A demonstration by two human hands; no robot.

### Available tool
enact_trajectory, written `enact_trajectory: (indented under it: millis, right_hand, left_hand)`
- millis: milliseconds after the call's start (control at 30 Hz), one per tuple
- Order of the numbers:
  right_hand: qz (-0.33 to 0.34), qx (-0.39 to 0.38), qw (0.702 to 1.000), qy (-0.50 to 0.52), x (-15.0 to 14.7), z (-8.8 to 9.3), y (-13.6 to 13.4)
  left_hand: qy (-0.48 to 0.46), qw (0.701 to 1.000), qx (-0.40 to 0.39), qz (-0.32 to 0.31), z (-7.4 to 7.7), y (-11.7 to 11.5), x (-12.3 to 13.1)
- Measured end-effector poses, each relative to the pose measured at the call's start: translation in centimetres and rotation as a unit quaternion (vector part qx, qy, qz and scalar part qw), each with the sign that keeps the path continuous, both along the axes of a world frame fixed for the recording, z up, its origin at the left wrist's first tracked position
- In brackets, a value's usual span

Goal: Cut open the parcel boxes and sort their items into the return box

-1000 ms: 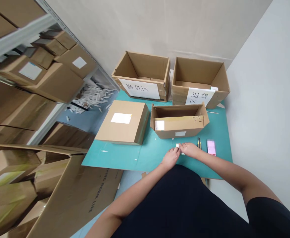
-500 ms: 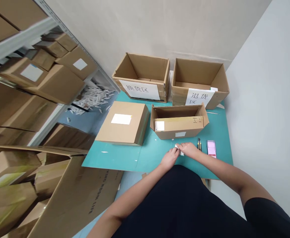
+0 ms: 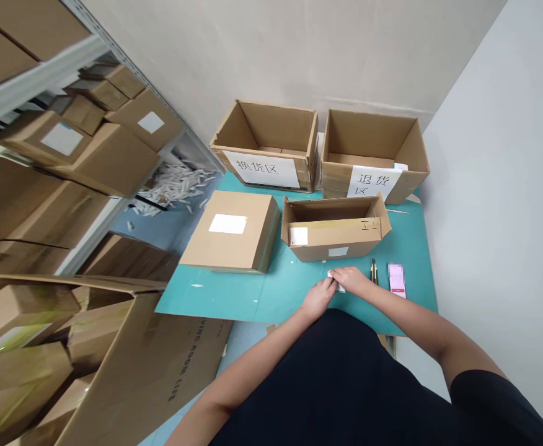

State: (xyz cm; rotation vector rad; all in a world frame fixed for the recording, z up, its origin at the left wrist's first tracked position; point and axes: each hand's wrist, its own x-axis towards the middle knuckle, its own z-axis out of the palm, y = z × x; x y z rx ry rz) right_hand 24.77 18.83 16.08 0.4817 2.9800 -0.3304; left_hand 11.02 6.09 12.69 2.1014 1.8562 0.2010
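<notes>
My left hand (image 3: 318, 296) and my right hand (image 3: 351, 280) meet over a small flat white item (image 3: 340, 288) near the table's front edge. Fingers of both are closed on it and cover most of it, so its exact kind does not show. Just beyond them stands an open cardboard box (image 3: 334, 238) with white labels on its side. To the right of my right hand lie a black and yellow utility knife (image 3: 374, 272) and a phone (image 3: 397, 280) with a pink and white screen.
A closed carton (image 3: 220, 244) lies on the green table (image 3: 234, 296) at the left. Behind stand two open cartons with paper signs, one left (image 3: 262, 168) and one right (image 3: 374, 181). Shelves of boxes (image 3: 113, 148) and a large carton (image 3: 160, 365) flank the left side.
Both hands stay almost in place on the small white item. The view shifts very slightly; nothing on the table has visibly moved.
</notes>
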Motion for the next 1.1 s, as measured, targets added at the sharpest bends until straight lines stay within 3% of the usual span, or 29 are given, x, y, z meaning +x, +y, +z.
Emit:
enact_trajectory:
  millis: [233, 600, 1100]
  right_hand:
    - [0.033, 0.0, 0.999, -0.01, -0.7, 0.2, 0.3]
    - [-0.055, -0.051, 0.997, 0.017, -0.7, -0.5, 0.4]
    - [-0.11, -0.136, 0.985, 0.011, -1.3, 1.0, 1.7]
  left_hand:
    - [0.038, 0.999, -0.008, -0.015, 0.4, -0.3, 0.0]
    - [0.002, 1.0, 0.002, 0.004, 0.1, -0.4, -0.1]
    - [-0.005, 0.999, -0.042, -0.003, 1.5, 0.4, 0.3]
